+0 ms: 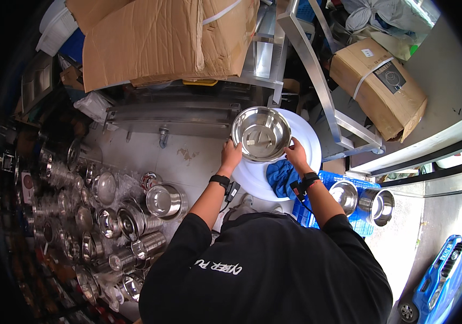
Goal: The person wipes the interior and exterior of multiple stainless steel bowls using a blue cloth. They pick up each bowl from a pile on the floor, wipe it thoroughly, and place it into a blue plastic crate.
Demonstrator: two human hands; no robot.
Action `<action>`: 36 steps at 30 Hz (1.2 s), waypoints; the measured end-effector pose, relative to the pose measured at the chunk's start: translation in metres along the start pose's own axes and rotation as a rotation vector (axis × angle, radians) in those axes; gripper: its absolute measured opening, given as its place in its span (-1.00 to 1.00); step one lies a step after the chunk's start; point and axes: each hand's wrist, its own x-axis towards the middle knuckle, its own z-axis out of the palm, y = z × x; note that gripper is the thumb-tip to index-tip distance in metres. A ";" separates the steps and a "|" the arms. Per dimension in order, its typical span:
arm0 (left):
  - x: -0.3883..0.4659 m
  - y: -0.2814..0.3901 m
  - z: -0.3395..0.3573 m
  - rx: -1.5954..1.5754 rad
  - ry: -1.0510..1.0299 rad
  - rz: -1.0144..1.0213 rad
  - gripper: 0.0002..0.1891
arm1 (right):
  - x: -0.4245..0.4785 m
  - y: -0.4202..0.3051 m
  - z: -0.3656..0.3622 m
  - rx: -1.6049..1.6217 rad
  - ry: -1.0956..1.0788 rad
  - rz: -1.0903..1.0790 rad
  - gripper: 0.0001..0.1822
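A shiny stainless steel bowl (260, 131) is held by its rim, its open side facing up. My left hand (231, 154) grips the left edge, and my right hand (294, 153) has the lower right edge between thumb and fingers. Beneath the bowl is a round white plastic table or stool top (304, 133); whether the bowl touches it I cannot tell. A crumpled blue cloth (283, 177) lies on that white surface, just below the bowl and left of my right forearm.
Stacked steel bowls (167, 201) and pots crowd the floor at left. On the right, a blue plastic crate (332, 178) bears steel bowls (376, 207). A large cardboard box (162, 44), a metal frame (316, 69) and a strapped carton (378, 87) stand ahead.
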 end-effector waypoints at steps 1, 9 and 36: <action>0.005 -0.004 0.002 -0.042 0.000 0.008 -0.55 | 0.001 0.000 0.004 -0.045 0.007 0.023 -0.34; 0.018 -0.027 0.005 -0.263 -0.105 -0.026 -0.57 | 0.003 -0.001 0.034 -0.128 0.148 0.021 -0.31; -0.004 -0.045 0.012 -0.800 -0.393 -0.406 -0.36 | -0.143 0.174 -0.111 0.556 0.328 0.705 -0.46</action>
